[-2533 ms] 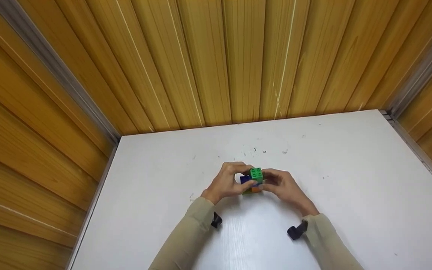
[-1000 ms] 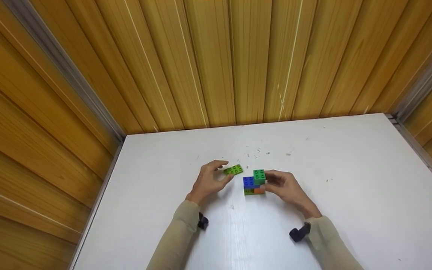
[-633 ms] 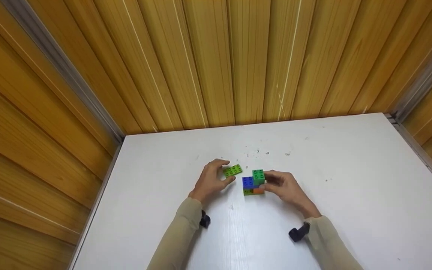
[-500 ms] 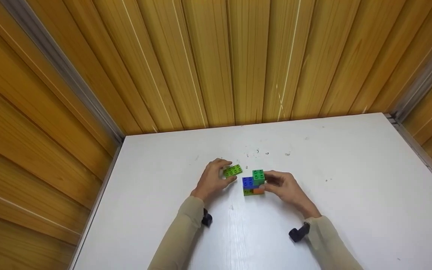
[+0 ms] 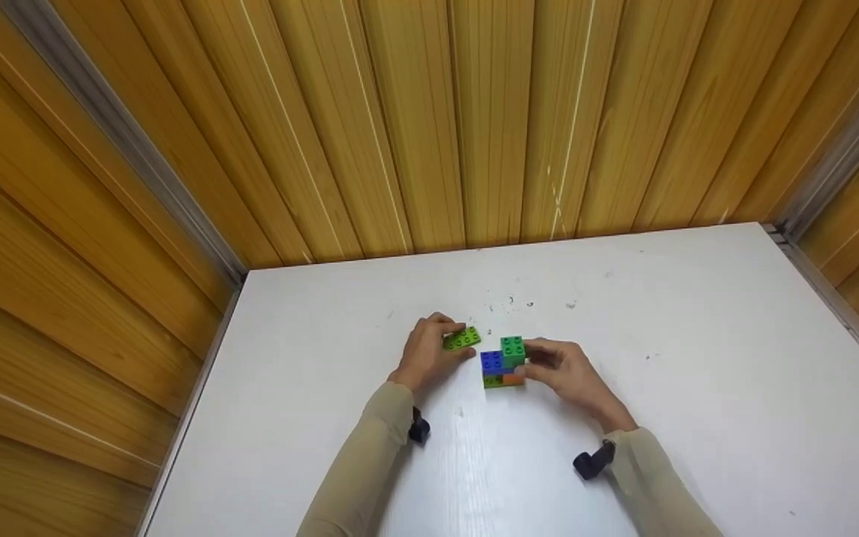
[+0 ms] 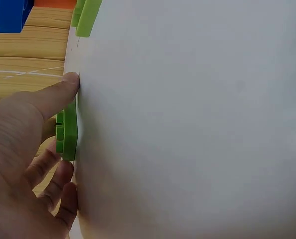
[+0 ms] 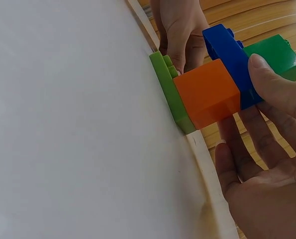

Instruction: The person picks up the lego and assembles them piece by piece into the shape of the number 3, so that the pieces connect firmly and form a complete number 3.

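A loose lime-green toy brick plate (image 5: 464, 340) with studs lies flat on the white table. My left hand (image 5: 424, 353) is spread around it, thumb at the near side and fingers at the far side, close to its edges. My right hand (image 5: 568, 374) holds a small brick stack by its right side, the thumb (image 7: 267, 79) pressing near the blue and green bricks. This stack has a lime base plate (image 7: 170, 94), an orange brick (image 7: 207, 92), a blue brick (image 5: 491, 362) across it and a green brick (image 5: 513, 350) on the blue one's right end.
The white table (image 5: 310, 447) has small dark marks (image 5: 519, 303) beyond the bricks. Yellow wood-look panels (image 5: 429, 127) wall in the back and both sides. Each sleeve cuff carries a black wrist camera (image 5: 592, 462).
My left hand first leaves the stack's side and goes left to the loose plate; lately it has slid closer around it. The right hand stays on the stack, and the loose plate keeps its place.
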`<state>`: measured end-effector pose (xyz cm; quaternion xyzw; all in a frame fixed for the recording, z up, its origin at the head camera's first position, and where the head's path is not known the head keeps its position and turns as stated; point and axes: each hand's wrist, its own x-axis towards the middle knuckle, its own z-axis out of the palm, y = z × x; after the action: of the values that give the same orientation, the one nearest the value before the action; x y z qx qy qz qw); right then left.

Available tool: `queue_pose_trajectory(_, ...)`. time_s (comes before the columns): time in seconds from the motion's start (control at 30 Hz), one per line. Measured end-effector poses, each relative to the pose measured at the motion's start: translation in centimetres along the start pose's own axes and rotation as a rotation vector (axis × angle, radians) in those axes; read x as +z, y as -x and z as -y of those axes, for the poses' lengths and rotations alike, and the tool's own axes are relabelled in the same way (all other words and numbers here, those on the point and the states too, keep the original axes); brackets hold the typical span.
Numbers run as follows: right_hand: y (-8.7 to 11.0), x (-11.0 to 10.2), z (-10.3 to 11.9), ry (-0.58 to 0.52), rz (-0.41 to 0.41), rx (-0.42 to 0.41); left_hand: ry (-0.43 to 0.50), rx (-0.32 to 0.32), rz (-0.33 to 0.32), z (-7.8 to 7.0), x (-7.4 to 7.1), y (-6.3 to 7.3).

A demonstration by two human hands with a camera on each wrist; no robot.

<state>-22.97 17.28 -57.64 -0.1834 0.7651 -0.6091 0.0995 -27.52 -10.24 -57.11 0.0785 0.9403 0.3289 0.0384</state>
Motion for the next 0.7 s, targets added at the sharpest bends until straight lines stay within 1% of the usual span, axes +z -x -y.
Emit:
queue_pose_trajectory(0.13,0.03,0.04,0.10,0.002,-0.004,0.010,0.014,-0.003,-0.004,0.10,0.02,-0.09)
queue_pose_trajectory(0.33,-0.06,0.14,0.10,0.019,-0.014,0.002,0.020,-0.003,-0.008,0.15,-0.09,-0.04)
queue_pose_trajectory(0.47,-0.12,0.11,-0.03,0.019,-0.013,-0.002,0.051,-0.010,-0.005,0.17,-0.22,0.00)
queue_pose_trajectory(0.6,-0.15,0.08,-0.08,0.017,-0.011,-0.015,0.086,0.004,-0.001,0.33,-0.46,-0.04)
queue_pose_trajectory(0.7,-0.13,0.07,-0.14,0.018,-0.006,-0.031,0.113,0.032,0.000,0.55,-0.69,-0.07)
